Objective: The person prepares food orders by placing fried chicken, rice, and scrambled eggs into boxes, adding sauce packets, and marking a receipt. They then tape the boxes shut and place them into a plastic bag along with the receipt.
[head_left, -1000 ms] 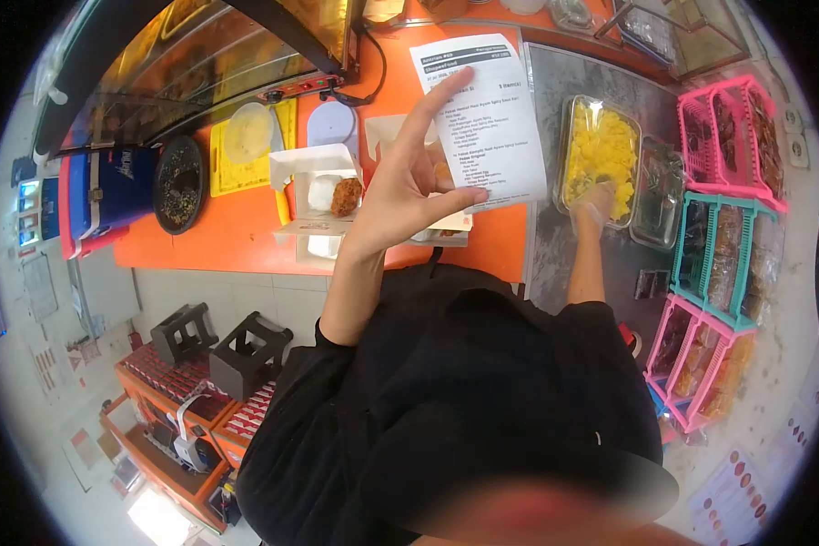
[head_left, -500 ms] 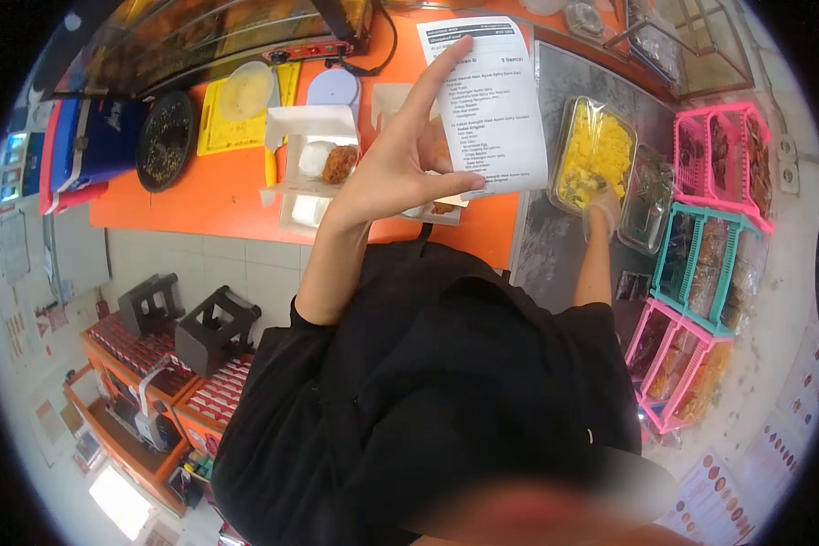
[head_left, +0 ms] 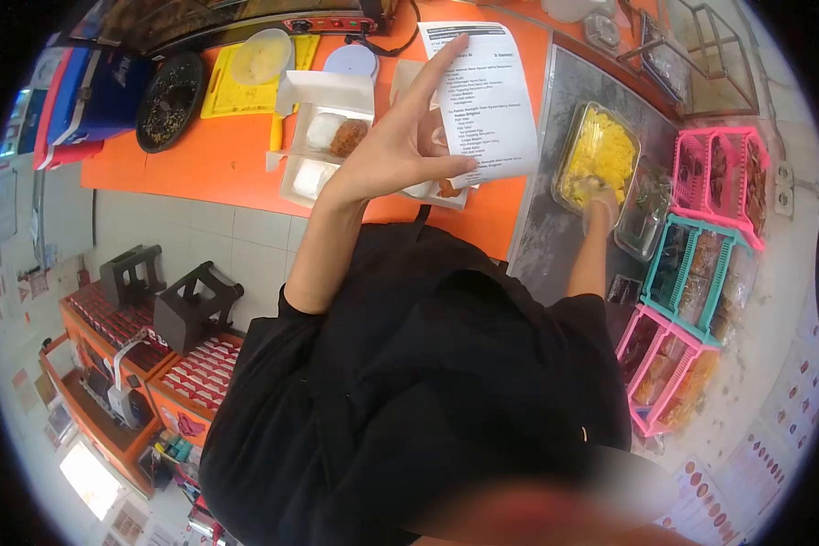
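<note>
My left hand (head_left: 382,155) holds a long printed receipt (head_left: 487,105) up over the orange counter, index finger along its top and thumb near its lower edge. Beyond that wrist an open white takeaway box (head_left: 291,168) contains white rice (head_left: 323,130) and a piece of fried chicken (head_left: 348,138). Another open box is partly hidden behind the hand and receipt. My right hand (head_left: 599,202), in a thin clear glove, reaches into the near end of a clear tray of scrambled egg (head_left: 601,150). Its fingers are bunched at the egg; I cannot tell what they hold.
Beside the egg stands a clear tub of dark contents (head_left: 646,209). Pink (head_left: 714,146) and teal baskets (head_left: 692,273) of packets line the right side. Farther left are a yellow board (head_left: 223,86), a dark round pan (head_left: 171,102) and a blue cooler box (head_left: 100,100).
The view has shifted slightly, so the counter things sit a little differently in frame. My left hand still holds the receipt, and my right hand stays at the egg.
</note>
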`<act>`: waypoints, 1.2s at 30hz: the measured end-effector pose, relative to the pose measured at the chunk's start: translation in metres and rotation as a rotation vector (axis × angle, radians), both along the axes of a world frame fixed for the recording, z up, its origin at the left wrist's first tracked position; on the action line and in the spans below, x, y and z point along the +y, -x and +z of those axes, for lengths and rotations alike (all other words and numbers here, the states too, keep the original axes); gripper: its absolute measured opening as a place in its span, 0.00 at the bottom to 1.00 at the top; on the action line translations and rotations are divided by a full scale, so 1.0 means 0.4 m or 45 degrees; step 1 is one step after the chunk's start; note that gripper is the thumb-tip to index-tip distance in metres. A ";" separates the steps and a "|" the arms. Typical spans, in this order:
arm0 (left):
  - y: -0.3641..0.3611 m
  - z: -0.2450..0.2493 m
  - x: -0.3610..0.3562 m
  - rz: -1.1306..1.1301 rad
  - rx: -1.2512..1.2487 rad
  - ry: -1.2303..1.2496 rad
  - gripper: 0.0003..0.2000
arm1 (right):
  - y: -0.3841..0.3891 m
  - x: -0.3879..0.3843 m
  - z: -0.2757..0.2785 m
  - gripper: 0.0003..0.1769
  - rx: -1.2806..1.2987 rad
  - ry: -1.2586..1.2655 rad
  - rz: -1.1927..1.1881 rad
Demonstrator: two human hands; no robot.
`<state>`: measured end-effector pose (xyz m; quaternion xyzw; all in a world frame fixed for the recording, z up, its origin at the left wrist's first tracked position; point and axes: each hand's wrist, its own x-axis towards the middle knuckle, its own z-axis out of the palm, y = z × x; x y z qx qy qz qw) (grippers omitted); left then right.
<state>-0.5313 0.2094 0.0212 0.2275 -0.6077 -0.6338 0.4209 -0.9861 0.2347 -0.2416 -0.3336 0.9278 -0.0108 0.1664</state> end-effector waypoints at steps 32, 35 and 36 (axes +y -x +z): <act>-0.266 -0.356 0.091 -0.739 -1.926 0.305 0.39 | -0.814 0.088 0.042 0.20 -1.824 -0.090 -0.010; -0.196 -0.492 0.112 -0.815 -2.093 0.256 0.37 | -0.824 0.084 0.022 0.21 -1.852 -0.169 -0.121; -0.178 -0.542 0.113 -0.801 -2.144 0.298 0.35 | -0.828 0.083 0.027 0.21 -1.851 -0.168 -0.119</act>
